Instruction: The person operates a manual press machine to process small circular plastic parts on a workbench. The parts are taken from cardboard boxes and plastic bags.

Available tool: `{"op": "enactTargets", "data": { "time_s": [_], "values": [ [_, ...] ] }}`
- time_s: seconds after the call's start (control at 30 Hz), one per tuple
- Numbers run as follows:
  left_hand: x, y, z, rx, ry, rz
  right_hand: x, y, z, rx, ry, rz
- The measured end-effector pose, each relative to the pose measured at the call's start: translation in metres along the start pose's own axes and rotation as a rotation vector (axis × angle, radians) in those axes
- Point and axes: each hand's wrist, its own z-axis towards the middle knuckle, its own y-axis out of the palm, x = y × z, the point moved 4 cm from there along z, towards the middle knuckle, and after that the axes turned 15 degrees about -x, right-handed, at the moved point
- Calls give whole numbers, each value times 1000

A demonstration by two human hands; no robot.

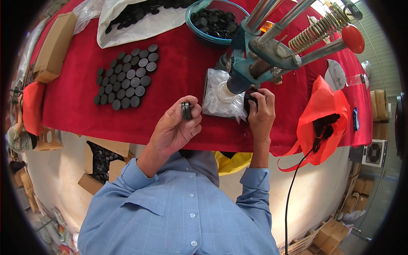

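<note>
1 blue shirt (170,216), left fingers (196,112) tight around 2 black discs (186,111), right fingers (269,98) half-curled, hold unclear

— How is the scene lit?
— Clear light falls across the red cloth (178,63), while pale, warm patches glow on the floor (318,187) at lower right.
— Any glare?
— White highlights streak the press's metal rods (289,21) and speckle the crinkled plastic film (214,87) beneath.
— And sharpness?
— Crisp around the left hand (176,123), softer toward the rim, where straight edges bow inside a black circular border.
</note>
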Motion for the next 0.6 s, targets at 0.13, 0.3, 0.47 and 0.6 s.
{"op": "enactTargets", "data": {
  "time_s": [0.13,0.3,0.47,0.6],
  "values": [
    [-3,-3,3,47,-21,-32,3,-4,-1,31,2,41],
    [-8,11,13,147,-145,88,9,-16,-11,85,22,134],
    [-21,5,11,203,-283,291,-25,-26,-26,104,66,576],
    [-27,27,24,135,-283,994,-71,-39,-38,125,-52,524]
  ]
}}
